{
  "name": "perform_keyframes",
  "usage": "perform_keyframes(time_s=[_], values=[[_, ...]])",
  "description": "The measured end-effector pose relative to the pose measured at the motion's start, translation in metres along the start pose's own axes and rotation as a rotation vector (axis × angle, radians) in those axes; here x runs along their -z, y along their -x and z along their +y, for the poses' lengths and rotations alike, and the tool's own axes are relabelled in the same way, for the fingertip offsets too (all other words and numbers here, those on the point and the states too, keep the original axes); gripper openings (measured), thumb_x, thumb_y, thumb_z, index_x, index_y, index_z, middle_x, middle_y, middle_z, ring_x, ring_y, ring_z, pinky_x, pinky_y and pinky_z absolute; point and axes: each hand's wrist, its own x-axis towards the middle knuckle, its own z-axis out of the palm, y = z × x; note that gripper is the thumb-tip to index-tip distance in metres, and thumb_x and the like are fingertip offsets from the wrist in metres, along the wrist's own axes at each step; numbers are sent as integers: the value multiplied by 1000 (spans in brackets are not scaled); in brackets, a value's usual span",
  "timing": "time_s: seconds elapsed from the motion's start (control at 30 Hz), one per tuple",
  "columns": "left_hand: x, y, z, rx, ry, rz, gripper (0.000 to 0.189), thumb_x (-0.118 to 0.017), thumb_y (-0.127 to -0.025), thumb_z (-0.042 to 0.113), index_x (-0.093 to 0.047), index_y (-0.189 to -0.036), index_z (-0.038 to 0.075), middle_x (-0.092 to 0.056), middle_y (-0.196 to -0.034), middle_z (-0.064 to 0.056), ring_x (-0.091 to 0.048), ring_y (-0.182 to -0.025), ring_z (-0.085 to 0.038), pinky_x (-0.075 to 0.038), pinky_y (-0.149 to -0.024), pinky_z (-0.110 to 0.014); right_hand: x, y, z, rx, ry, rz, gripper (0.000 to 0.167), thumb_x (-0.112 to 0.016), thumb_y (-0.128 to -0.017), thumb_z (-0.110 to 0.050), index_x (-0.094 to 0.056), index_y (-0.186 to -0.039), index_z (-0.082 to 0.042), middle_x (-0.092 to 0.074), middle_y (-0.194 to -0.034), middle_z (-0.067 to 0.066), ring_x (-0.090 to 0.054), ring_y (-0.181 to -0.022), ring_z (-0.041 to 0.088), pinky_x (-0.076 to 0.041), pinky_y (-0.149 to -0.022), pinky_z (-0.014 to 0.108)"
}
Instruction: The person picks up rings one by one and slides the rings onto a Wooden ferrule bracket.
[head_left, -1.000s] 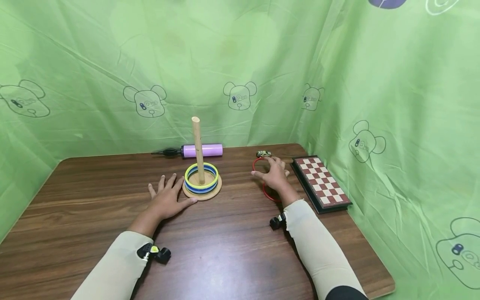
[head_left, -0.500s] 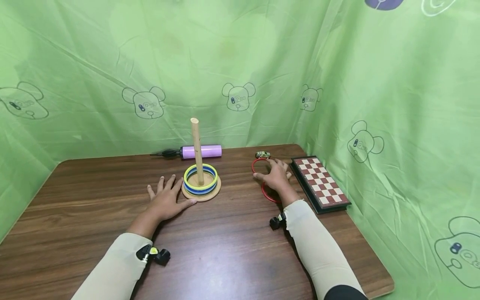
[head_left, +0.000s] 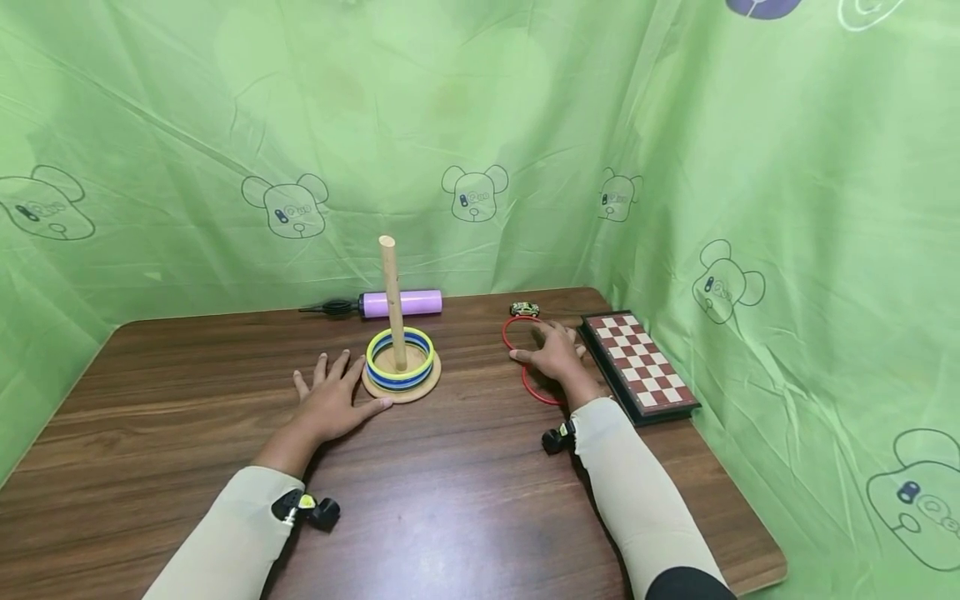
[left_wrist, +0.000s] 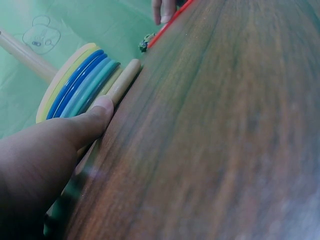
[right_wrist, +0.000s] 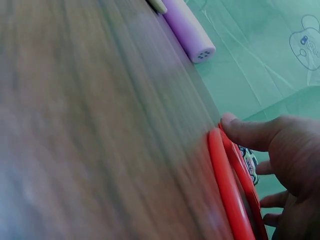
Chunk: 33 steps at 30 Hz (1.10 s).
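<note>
In the head view, a wooden peg (head_left: 392, 292) stands upright on a round wooden base (head_left: 430, 387), with yellow and blue rings (head_left: 420, 367) stacked around it. My left hand (head_left: 330, 408) lies on the table with fingers spread; its thumb (left_wrist: 102, 107) touches the edge of the base. At the right, my right hand (head_left: 557, 354) arches over red rings (head_left: 536, 393) that lie on the table, partly hidden by the hand. Its thumb (right_wrist: 245, 131) is at the rim of the red ring. The fingers are loosely bent and apart from the thumb.
A small toy car (head_left: 524, 309) stands just behind the red rings. To the right lies a folding chessboard (head_left: 641, 362). A purple hand pump (head_left: 405, 303) lies behind the peg. Green curtains (head_left: 360, 125) hang around the wooden table (head_left: 420, 500).
The right thumb has drawn slightly inward toward the fingers, over the red rings. The left hand keeps its place at the base, and the stacked rings stay put.
</note>
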Motion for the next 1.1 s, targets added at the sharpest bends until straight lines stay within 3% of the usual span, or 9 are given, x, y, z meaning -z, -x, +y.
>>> perform_keyframes(time_s=[0.23, 0.63, 0.83, 1.1], values=[[-2, -1, -3, -7, -4, 5, 115, -57, -93, 87, -30, -173, 10, -19, -180, -30, -2, -165, -64, 10, -118, -92, 2, -2, 6, 43, 17, -21, 83, -85, -92, -57, -57, -160, -19, -37, -175, 22, -27, -160, 50, -14, -123, 84], [-4, -1, -4, -8, -3, 3, 115, -57, -93, 87, -30, -173, 10, -18, -179, -30, -2, -165, -64, 10, -118, -92, 1, -3, 8, 47, 4, -5, 72, -86, -93, -51, -64, -154, -18, -46, -171, 18, -33, -156, 46, -18, -122, 80], [-4, -1, -5, -7, -3, 7, 114, -57, -93, 88, -30, -173, 11, -19, -179, -30, -2, -165, -63, 10, -118, -93, 0, -5, 8, 66, -16, 19, 72, -89, -89, -54, -70, -148, -18, -53, -166, 15, -36, -154, 42, -17, -124, 78], [-4, -2, -3, -10, -5, 10, 113, -58, -93, 87, -30, -173, 13, -19, -179, -30, -3, -164, -64, 9, -117, -93, 1, -4, 4, 180, -108, 35, 73, -90, -88, -54, -70, -148, -19, -47, -170, 16, -29, -160, 39, -19, -123, 68]])
